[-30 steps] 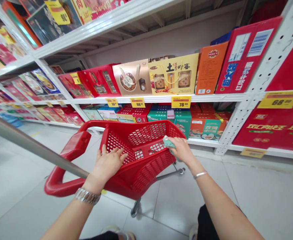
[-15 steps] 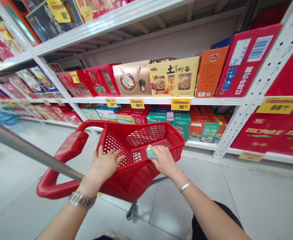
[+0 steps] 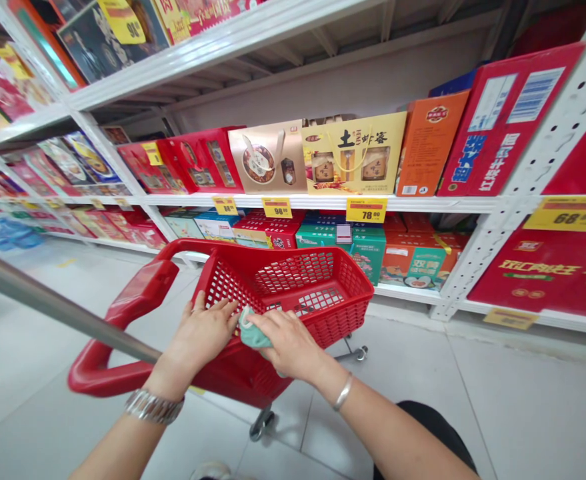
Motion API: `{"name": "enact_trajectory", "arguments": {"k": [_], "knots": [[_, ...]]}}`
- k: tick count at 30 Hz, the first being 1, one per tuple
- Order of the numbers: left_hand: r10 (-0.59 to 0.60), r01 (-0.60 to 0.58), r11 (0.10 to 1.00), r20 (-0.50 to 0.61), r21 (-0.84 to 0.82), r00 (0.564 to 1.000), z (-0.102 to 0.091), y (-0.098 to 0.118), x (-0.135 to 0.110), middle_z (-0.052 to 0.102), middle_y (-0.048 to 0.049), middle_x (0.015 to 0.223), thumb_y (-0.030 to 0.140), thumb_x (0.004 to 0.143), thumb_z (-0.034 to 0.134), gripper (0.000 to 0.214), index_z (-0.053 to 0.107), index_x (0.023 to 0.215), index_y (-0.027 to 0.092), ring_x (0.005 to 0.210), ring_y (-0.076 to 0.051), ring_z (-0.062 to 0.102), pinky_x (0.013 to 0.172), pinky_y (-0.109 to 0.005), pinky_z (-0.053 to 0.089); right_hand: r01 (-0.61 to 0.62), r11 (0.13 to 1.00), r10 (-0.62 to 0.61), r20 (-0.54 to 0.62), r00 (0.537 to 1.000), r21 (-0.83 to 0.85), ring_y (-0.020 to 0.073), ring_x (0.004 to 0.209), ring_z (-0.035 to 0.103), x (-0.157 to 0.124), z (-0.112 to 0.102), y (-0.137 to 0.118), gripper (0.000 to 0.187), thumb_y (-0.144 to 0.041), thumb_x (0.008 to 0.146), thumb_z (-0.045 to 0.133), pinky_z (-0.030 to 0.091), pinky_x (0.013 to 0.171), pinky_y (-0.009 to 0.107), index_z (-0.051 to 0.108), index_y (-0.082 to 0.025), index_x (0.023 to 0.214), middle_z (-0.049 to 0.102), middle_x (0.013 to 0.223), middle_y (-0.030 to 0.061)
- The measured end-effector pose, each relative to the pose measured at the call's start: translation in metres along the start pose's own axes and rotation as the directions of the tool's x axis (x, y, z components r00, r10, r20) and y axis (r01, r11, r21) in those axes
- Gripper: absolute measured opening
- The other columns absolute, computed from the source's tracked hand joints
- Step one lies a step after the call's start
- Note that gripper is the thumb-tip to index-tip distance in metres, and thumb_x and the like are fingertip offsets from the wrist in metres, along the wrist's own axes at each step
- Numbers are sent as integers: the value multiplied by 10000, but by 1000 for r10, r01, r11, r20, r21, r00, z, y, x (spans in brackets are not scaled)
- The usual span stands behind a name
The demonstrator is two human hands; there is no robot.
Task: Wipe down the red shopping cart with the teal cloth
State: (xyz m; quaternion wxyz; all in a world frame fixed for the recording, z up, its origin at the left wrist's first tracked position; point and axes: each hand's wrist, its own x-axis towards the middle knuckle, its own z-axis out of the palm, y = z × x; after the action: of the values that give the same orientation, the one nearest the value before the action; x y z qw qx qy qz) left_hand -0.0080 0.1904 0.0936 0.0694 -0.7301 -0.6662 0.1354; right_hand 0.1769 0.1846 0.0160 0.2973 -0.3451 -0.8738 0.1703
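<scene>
A red plastic shopping cart basket (image 3: 337, 293) stands in front of me in a store aisle. My left hand (image 3: 200, 337) lies on its near rim, fingers stretched flat over the mesh wall, a metal watch on the wrist. My right hand (image 3: 287, 343) is closed on a small teal cloth (image 3: 250, 333) and presses it against the basket's near rim, right beside the left hand's fingertips. A thin bracelet sits on the right wrist. The basket's inside looks bare.
The cart's red handle (image 3: 123, 313) loops to the left, and a grey metal bar (image 3: 47, 303) crosses at lower left. White shelves (image 3: 323, 200) packed with gift boxes and yellow price tags (image 3: 366, 209) stand behind the cart. Pale floor tiles (image 3: 497, 400) stretch to the right.
My right hand has slid the teal cloth along the basket rim from the far right side leftward to the near rim by my left hand. The left hand has stayed put.
</scene>
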Motion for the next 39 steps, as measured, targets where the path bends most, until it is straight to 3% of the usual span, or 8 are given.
{"name": "enact_trajectory", "arguments": {"k": [10, 15, 19, 23, 28, 33, 36, 39], "knots": [[23, -27, 997, -45, -78, 999, 6, -16, -2, 645, -82, 1392, 293, 971, 416, 384, 732, 1190, 297, 1412, -415, 429, 1091, -703, 335, -226, 964, 227, -12, 974, -139, 217, 1113, 602, -40, -44, 72, 474, -147, 918, 596, 414, 933, 337, 574, -277, 1373, 674, 1199, 74], [15, -19, 997, -44, -81, 999, 4, -12, -1, 652, -79, 1383, 293, 972, 424, 388, 710, 1233, 312, 1402, -408, 445, 1097, -702, 329, -440, 860, 400, -196, 896, -258, 227, 1062, 623, -65, -74, 129, 406, -168, 931, 558, 449, 912, 327, 609, -228, 1329, 690, 1131, 96], [1, -3, 998, -41, -56, 999, 5, -6, 0, 648, -72, 1390, 279, 969, 422, 412, 682, 1288, 291, 1388, -388, 468, 1129, -662, 320, -546, 797, 444, -363, 819, -258, 243, 1037, 616, -76, -80, 156, 390, -148, 918, 540, 465, 919, 340, 619, -180, 1298, 683, 1138, 118], [-55, 53, 998, -46, -47, 997, 8, -2, 0, 644, -79, 1395, 315, 961, 436, 442, 647, 1342, 242, 1425, -398, 417, 1147, -631, 319, -462, 862, 372, -358, 856, -210, 248, 1021, 595, -68, -65, 143, 389, -144, 912, 534, 457, 935, 363, 621, -178, 1290, 681, 1134, 118], [-55, 52, 998, -65, -43, 996, 13, -4, 2, 645, -91, 1392, 332, 957, 440, 440, 664, 1324, 239, 1427, -420, 404, 1129, -649, 330, -271, 954, 239, -223, 945, -125, 250, 1018, 562, -45, -29, 85, 398, -175, 923, 550, 446, 913, 384, 598, -197, 1318, 653, 1136, 110], [-44, 36, 996, -84, -86, 995, 13, -5, -1, 662, -108, 1365, 327, 956, 421, 430, 693, 1274, 229, 1410, -397, 432, 1117, -665, 334, -112, 994, 111, -137, 984, -2, 251, 1108, 514, -27, 3, 30, 500, -153, 899, 577, 435, 960, 412, 533, -241, 1389, 583, 1218, 98], [3, -7, 998, -70, -58, 998, 10, -3, -7, 665, -112, 1360, 286, 964, 394, 423, 715, 1233, 222, 1374, -392, 476, 1121, -672, 318, -43, 999, 43, -84, 996, 13, 237, 1140, 519, -21, 5, 19, 540, -134, 905, 570, 436, 979, 398, 499, -263, 1424, 580, 1248, 89], [52, -55, 997, -65, -50, 997, 5, -1, -12, 690, -104, 1319, 272, 970, 390, 407, 736, 1183, 245, 1296, -368, 556, 1125, -664, 315, -47, 998, 45, -38, 998, -33, 219, 1065, 568, -20, -4, 26, 511, -145, 925, 556, 450, 960, 367, 508, -246, 1423, 627, 1173, 81]]}}
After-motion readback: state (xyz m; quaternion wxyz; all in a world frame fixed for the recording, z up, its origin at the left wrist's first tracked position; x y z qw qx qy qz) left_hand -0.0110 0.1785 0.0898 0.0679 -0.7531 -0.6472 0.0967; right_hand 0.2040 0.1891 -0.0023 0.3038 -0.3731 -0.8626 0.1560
